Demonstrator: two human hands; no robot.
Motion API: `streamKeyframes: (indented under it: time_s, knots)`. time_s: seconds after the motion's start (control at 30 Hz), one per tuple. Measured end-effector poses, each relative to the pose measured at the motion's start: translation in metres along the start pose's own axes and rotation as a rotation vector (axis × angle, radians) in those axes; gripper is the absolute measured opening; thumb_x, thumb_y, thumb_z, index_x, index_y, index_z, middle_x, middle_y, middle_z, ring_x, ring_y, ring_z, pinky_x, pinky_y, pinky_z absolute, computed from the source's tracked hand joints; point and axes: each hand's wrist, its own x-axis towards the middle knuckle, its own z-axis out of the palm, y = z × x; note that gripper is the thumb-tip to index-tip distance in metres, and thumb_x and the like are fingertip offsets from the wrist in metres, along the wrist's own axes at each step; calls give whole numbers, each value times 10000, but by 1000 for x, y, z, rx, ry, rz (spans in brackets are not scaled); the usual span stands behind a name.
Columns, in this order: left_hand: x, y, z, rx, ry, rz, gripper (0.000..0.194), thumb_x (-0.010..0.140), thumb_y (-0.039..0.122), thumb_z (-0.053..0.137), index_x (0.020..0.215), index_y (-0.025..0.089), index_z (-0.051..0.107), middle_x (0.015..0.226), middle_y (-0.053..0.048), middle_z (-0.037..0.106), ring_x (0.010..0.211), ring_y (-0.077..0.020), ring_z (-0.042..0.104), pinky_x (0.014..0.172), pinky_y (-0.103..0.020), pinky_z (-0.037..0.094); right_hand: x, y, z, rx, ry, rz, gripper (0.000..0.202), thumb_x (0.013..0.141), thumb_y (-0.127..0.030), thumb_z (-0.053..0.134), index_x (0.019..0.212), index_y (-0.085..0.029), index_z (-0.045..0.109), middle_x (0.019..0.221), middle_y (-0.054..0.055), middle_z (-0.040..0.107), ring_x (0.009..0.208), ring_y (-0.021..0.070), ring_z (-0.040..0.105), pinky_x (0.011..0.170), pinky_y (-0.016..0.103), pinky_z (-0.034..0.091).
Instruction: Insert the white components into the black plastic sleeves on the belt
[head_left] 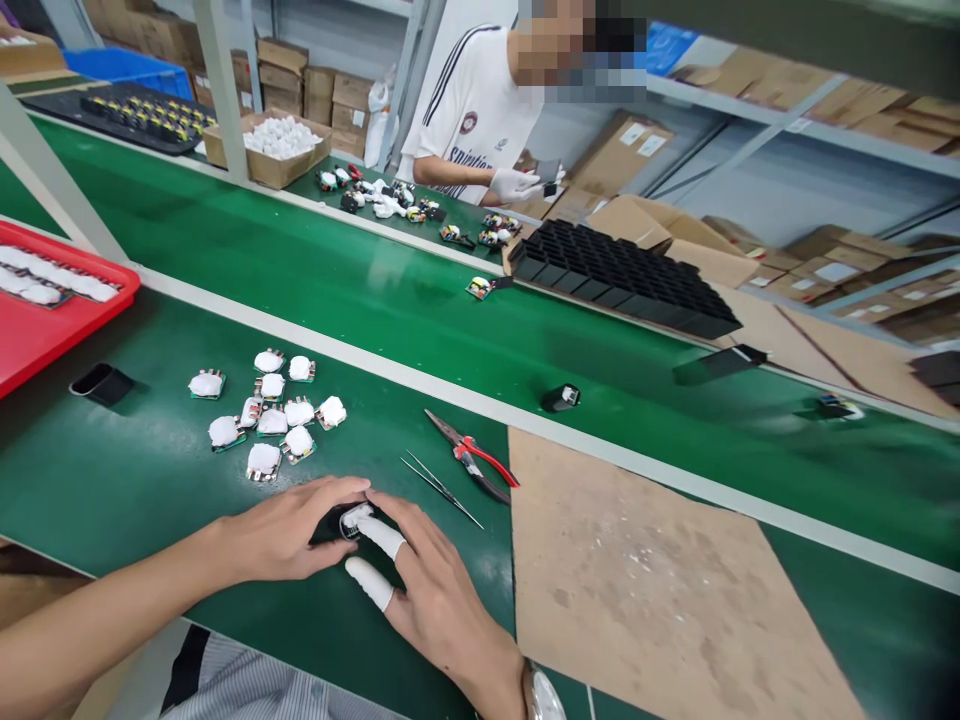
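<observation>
Left hand (289, 535) clamped on black case (327, 526), contents (357, 514) half-hidden behind right hand (444, 602), fingers (382, 538) apart.

The casing (325, 527) is smooth black plastic. Tweezers (454, 498) are shiny metal; the cardboard sheet (645, 580) is matt and scuffed.

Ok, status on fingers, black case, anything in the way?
Left fingers around black case. Right fingers at white material in its open end. Tweezers, pliers lie apart from it.
</observation>
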Motion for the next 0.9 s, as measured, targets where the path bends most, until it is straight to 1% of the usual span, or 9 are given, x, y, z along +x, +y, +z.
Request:
streamKeyframes:
  time_s: [0.1, 0.2, 0.4, 0.47, 0.53, 0.63, 0.77, 0.83, 0.9]
  knots:
    - [2, 1, -1, 8, 45, 108, 373, 1014, 216, 628, 1361, 243, 493, 1312, -113, 687, 1191, -239, 707, 1015, -403, 605, 0, 4, 4, 25, -8, -5, 437, 1010, -112, 540, 1441, -185, 531, 1390, 170, 609, 1255, 284, 620, 1003, 487, 612]
    - [4, 1, -1, 106, 100, 256, 143, 1034, 186, 594, 1175, 208, 593, 1220, -124, 698, 1107, -230, 714, 962, -371, 614, -1, 10, 9, 67, -9, -10, 423, 1007, -96, 517, 1415, -202, 545, 1297, 148, 625, 1142, 258, 645, 911, 442, 636]
    - [9, 3, -4, 133, 144, 339, 97, 1027, 124, 592, 1013, 196, 655, 1163, -117, 717, 987, -213, 722, 865, -353, 623, 1, 16, 8, 90, -41, -24, 416, 1025, -131, 519, 1433, -210, 544, 1249, 145, 625, 1116, 261, 639, 907, 458, 619]
    - [10, 3, -5, 124, 150, 345, 106, 1023, 117, 597, 979, 197, 651, 1153, -114, 724, 965, -211, 725, 827, -346, 620, 5, 20, 1, 192, -60, -10, 408, 1042, -171, 539, 1444, -237, 543, 1241, 120, 637, 1104, 230, 657, 917, 409, 617]
    - [11, 3, -5, 133, 163, 350, 100, 1019, 121, 605, 970, 200, 642, 1142, -113, 732, 965, -214, 729, 828, -347, 620, 8, 28, -7, 271, -6, 22, 396, 1056, -204, 546, 1448, -256, 539, 1224, 94, 652, 1080, 194, 678, 908, 349, 615]
    - [10, 4, -2, 156, 191, 362, 90, 1007, 121, 625, 966, 200, 614, 1120, -118, 738, 965, -222, 730, 837, -356, 617, 8, 45, -15, 83, 103, 117, 348, 1050, -215, 542, 1396, -215, 579, 1207, 109, 652, 1079, 220, 681, 924, 384, 615]
    - [13, 13, -3, 209, 213, 381, 94, 991, 134, 633, 951, 202, 582, 1075, -117, 739, 908, -214, 719, 817, -355, 608, -1, 69, -11, -294, 33, 149, 320, 946, -78, 511, 1213, -160, 667, 1129, 123, 642, 983, 261, 667, 884, 457, 631]
    - [24, 17, -16, 232, 187, 390, 94, 989, 141, 632, 938, 205, 586, 1070, -106, 744, 907, -205, 713, 802, -333, 596, -5, 80, -4, -375, 62, 116, 404, 851, 25, 465, 1146, -153, 675, 1099, 121, 637, 972, 262, 656, 871, 448, 635]
    - [46, 15, -41, 278, 180, 356, 86, 990, 164, 627, 918, 208, 608, 1086, -97, 750, 949, -202, 711, 823, -320, 584, -8, 89, 3, -450, 143, 109, 456, 789, 77, 429, 1100, -151, 672, 1086, 124, 632, 979, 266, 647, 838, 432, 641]
